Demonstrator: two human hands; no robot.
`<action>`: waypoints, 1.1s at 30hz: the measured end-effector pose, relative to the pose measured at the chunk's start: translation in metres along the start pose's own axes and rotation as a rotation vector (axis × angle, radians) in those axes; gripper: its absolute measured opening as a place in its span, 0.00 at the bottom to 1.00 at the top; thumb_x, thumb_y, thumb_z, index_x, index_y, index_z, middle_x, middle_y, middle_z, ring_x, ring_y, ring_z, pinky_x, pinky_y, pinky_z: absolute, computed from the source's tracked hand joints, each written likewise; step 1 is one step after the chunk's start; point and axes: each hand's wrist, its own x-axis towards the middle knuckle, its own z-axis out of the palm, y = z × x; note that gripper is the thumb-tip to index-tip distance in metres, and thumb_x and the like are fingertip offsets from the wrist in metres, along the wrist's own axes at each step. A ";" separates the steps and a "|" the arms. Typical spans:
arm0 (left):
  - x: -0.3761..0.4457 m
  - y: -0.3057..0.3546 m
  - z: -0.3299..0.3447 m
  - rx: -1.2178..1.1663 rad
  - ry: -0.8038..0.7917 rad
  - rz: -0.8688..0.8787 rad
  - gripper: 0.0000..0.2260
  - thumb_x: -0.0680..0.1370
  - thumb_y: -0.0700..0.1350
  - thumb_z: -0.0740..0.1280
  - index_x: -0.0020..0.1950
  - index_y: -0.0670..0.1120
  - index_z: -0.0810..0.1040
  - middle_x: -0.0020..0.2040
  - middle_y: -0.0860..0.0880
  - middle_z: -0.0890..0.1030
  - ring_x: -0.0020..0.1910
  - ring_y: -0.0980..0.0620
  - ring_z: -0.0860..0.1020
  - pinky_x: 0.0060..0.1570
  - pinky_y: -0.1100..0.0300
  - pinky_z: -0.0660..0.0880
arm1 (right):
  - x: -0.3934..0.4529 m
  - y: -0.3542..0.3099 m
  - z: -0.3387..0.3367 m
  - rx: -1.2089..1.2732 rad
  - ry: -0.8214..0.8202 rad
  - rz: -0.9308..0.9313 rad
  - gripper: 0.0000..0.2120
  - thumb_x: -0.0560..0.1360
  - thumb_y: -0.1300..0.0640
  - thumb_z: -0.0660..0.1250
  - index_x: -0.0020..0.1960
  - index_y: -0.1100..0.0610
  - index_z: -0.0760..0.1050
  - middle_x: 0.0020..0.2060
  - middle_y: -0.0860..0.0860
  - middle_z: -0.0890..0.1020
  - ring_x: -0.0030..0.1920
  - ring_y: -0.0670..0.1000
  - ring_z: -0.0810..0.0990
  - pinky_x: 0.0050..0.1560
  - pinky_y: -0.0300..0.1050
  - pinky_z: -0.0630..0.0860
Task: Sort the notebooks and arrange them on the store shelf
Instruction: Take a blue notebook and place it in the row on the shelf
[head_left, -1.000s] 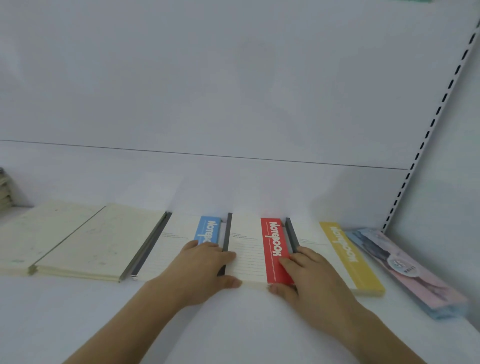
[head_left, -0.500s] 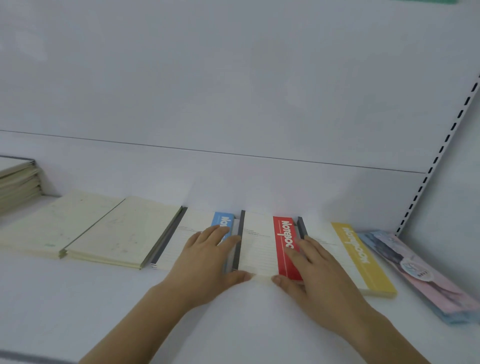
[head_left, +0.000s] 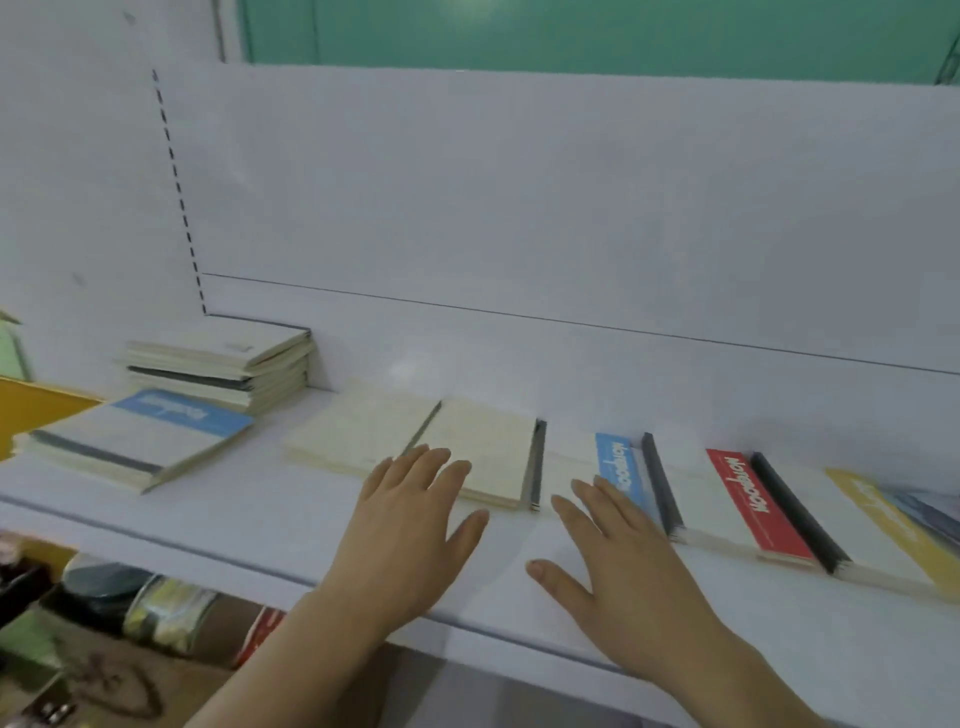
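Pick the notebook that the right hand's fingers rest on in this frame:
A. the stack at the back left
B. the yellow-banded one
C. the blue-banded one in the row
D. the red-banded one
C: the right hand lies flat with its fingers over the near corner of the blue-banded notebook, left of the red-banded notebook.

1 head-worn view, looking forward and down from close in front of the white shelf (head_left: 249, 525); it faces the back panel (head_left: 519, 208), slightly leftward; both forearms enter from the bottom edge.
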 end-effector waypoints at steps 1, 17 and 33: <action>-0.011 -0.020 -0.008 0.020 0.003 -0.019 0.30 0.78 0.65 0.48 0.73 0.52 0.72 0.73 0.51 0.73 0.74 0.49 0.68 0.73 0.51 0.62 | 0.002 -0.023 0.002 0.017 -0.008 -0.006 0.39 0.72 0.28 0.41 0.78 0.45 0.47 0.78 0.45 0.45 0.77 0.48 0.39 0.76 0.47 0.42; -0.096 -0.277 -0.075 0.137 -0.024 -0.390 0.30 0.81 0.65 0.51 0.81 0.53 0.55 0.81 0.50 0.55 0.81 0.48 0.50 0.79 0.49 0.51 | 0.111 -0.281 0.064 0.084 -0.036 -0.273 0.38 0.76 0.30 0.41 0.79 0.50 0.43 0.78 0.46 0.44 0.77 0.47 0.39 0.77 0.47 0.43; -0.025 -0.423 -0.047 0.157 -0.178 -0.320 0.39 0.73 0.72 0.36 0.80 0.56 0.56 0.81 0.52 0.55 0.81 0.49 0.46 0.79 0.48 0.44 | 0.238 -0.383 0.110 0.095 -0.063 -0.283 0.37 0.78 0.34 0.44 0.78 0.55 0.42 0.78 0.51 0.47 0.77 0.50 0.45 0.76 0.50 0.48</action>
